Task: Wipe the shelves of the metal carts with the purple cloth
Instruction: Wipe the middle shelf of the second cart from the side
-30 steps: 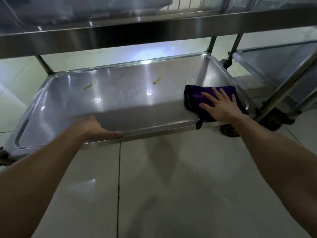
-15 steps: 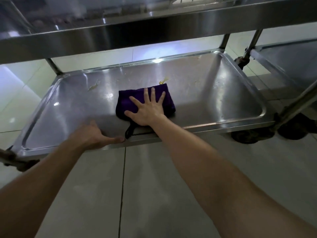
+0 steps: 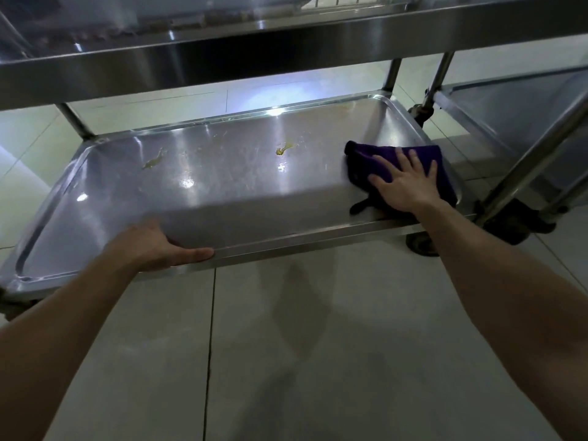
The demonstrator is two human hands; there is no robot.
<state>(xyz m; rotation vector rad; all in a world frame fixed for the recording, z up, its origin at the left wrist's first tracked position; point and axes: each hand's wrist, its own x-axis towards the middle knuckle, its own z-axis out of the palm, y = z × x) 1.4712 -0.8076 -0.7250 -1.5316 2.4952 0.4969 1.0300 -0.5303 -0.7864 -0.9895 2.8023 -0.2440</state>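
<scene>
Floor tiles are filling the lower half of the frame. Above them the lower shelf of a metal cart is stretching from the left edge to right of centre, its long side running across the picture beneath the upper shelf. A second cart is standing at the upper right. The purple cloth is lying folded at the shelf's right end, its long axis running left to right along the shelf, with a dark loop trailing toward the near rim. The right hand is pressing it flat, fingers straight and spread toward the top of the frame. The left hand is gripping the near rim at lower left, thumb lying along the edge. A yellow smear is showing near centre and a second smear at middle left, both unwiped. The stroke is probably going best with the palm kept flat, pressing firmly and sweeping leftward over each mark while the other hand is bracing the cart against rolling.
</scene>
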